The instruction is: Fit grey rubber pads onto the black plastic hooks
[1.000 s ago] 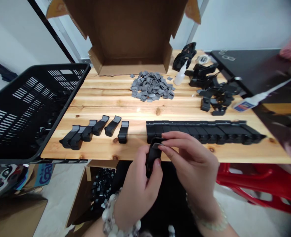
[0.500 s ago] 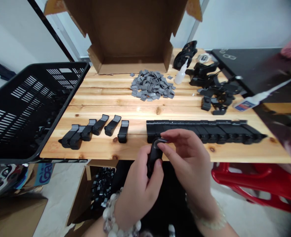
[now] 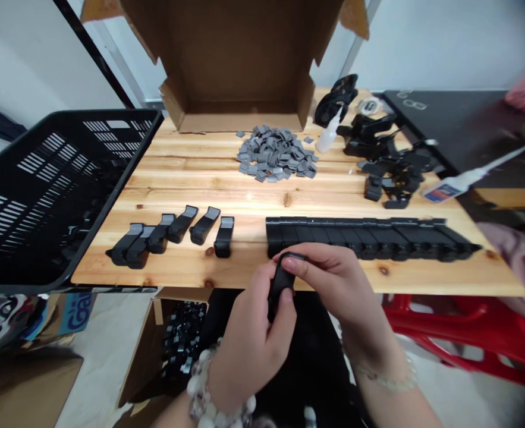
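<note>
Both my hands meet at the front edge of the pine tabletop (image 3: 244, 190). My left hand (image 3: 248, 339) grips a black plastic clip-like part (image 3: 280, 285) upright, and my right hand (image 3: 338, 285) pinches its top end between finger and thumb. Just beyond my fingers lies a long row of black parts (image 3: 369, 239), side by side. To the left is a shorter group of black parts with grey pads (image 3: 168, 236). A heap of small grey pads (image 3: 275, 153) lies farther back.
A black slotted crate (image 3: 52, 202) overhangs the table's left side. Behind stand an open cardboard box (image 3: 235, 59), a white glue bottle (image 3: 328, 135) and a heap of black parts (image 3: 389, 160). A glue tube (image 3: 458, 181) lies right. A red stool (image 3: 462, 333) stands below.
My right hand has moved down and closer over the top of the black part, and both hands have turned it slightly. The parts on the table stay in place.
</note>
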A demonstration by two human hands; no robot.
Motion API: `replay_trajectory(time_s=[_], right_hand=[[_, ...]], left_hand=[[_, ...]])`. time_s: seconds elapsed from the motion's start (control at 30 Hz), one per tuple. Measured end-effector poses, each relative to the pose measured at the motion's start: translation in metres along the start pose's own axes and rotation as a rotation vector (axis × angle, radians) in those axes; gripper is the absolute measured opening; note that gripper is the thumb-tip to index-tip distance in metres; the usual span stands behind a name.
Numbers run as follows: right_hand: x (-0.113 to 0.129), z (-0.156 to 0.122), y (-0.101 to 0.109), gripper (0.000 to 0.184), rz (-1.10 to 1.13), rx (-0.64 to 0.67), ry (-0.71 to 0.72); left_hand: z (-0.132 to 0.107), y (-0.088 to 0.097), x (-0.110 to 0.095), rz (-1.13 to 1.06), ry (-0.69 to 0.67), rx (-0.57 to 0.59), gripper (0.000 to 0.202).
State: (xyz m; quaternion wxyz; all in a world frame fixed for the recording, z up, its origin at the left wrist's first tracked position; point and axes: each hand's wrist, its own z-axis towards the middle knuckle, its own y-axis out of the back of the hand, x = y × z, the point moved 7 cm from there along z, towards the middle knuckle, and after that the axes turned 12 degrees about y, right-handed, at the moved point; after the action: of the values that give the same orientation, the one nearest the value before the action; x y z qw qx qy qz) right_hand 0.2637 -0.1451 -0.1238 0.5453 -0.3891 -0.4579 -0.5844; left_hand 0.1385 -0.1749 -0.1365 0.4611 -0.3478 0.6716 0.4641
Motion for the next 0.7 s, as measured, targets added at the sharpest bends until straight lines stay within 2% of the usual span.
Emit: replay_trajectory(time_s=[0.13, 0.23, 0.3, 0.43, 0.53, 0.63, 0.7], right_hand=[[0.000, 0.005, -0.004, 0.015, -0.100, -0.031, 0.026], [-0.001, 0.017, -0.007, 0.015, -0.182, 0.021, 0.046], [-0.001, 0.032, -0.002, 0.019, -0.257, 0.037, 0.077], [0.001, 0.080, 0.019, 0.016, -0.556, 0.039, 0.152], [-0.008, 0.125, 0.026, 0.018, -0.826, 0.100, 0.181], [-0.033, 0.160, 0.017, 0.022, -1.069, 0.303, 0.153], [-0.047, 0.174, 0.009, 0.021, -1.142, 0.380, 0.157]], left_hand=[[0.007, 0.008, 0.001, 0.015, 0.009, -0.055, 0.026], [0.020, 0.019, 0.004, 0.043, 0.046, -0.094, 0.022], [0.031, 0.027, 0.007, 0.093, 0.065, -0.144, 0.024], [0.054, 0.039, 0.020, 0.219, 0.105, -0.258, 0.023], [0.067, 0.041, 0.026, 0.289, 0.068, -0.344, 0.034], [0.073, 0.043, 0.028, 0.340, 0.029, -0.426, 0.042], [0.073, 0.044, 0.026, 0.385, 0.000, -0.484, 0.043]])
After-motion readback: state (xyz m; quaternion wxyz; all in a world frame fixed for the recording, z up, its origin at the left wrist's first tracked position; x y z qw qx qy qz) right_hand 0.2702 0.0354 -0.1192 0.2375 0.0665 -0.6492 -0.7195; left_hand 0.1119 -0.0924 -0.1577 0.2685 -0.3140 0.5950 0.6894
